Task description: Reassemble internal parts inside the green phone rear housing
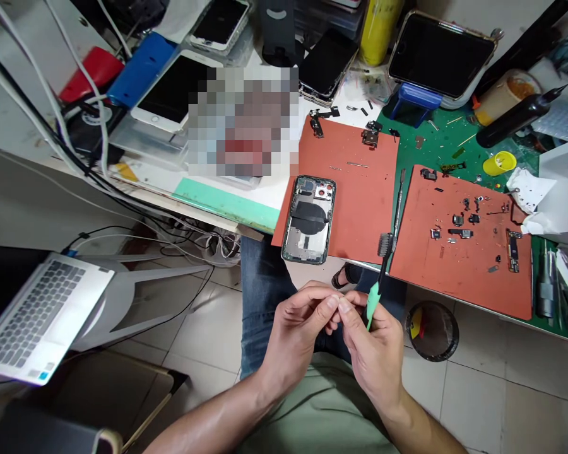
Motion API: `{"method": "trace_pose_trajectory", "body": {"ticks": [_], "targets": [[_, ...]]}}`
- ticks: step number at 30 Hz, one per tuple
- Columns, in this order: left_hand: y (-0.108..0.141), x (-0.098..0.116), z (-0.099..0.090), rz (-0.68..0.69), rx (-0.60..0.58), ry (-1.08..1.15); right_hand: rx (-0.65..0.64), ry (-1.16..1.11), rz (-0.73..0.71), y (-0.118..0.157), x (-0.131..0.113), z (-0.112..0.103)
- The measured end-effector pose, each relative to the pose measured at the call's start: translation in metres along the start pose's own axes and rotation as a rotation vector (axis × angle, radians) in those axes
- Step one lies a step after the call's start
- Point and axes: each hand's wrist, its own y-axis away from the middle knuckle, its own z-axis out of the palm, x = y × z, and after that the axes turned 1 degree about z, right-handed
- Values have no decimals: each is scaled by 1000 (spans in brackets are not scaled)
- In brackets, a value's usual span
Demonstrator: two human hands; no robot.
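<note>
Over my lap, in front of the bench edge, my left hand [299, 325] and my right hand [373, 340] meet at the fingertips. Both are pinched closed; anything between the thumbs and forefingers is too small to make out. A brush [373, 302] with a green handle and black bristles is held in my right hand, its head pointing up. Beyond the hands, an opened phone housing [309, 221] lies at the near left edge of an orange mat [364, 189]. A metal tool [400, 202] rests between this mat and a second orange mat [459, 271] bearing small phone parts.
Phones, a yellow bottle [377, 31] and a blue stand [415, 104] crowd the back of the bench. A round bin [432, 331] is on the floor at right, a laptop [42, 315] at left. Cables hang at the upper left. Part of the bench is pixelated.
</note>
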Motion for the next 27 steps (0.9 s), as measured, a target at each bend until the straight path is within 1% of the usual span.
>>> {"method": "trace_pose_trajectory", "body": {"ticks": [3,5,8,11,14,17,19,23,27], "targets": [[-4,3,2,-21,-9,-1,15,120,-49,1,-2,-6],[-6,6,1,-40,-26,-23,60,242,-116,0,-8,-13],[-5,13,0,-53,-29,-43,140,448,-240,-5,-22,-21],[-5,24,1,-60,-18,-78,141,546,-309,-10,-40,-25],[-6,36,6,-48,-13,-135,79,558,-316,-14,-54,-25],[-9,44,9,-28,-36,-190,13,539,-287,-17,-62,-24],[-10,46,9,-2,-61,-255,-16,519,-271,-20,-64,-24],[-9,47,6,48,-105,-463,-55,464,-251,-22,-66,-24],[-6,52,10,53,-90,-607,-82,483,-223,-21,-70,-24]]}}
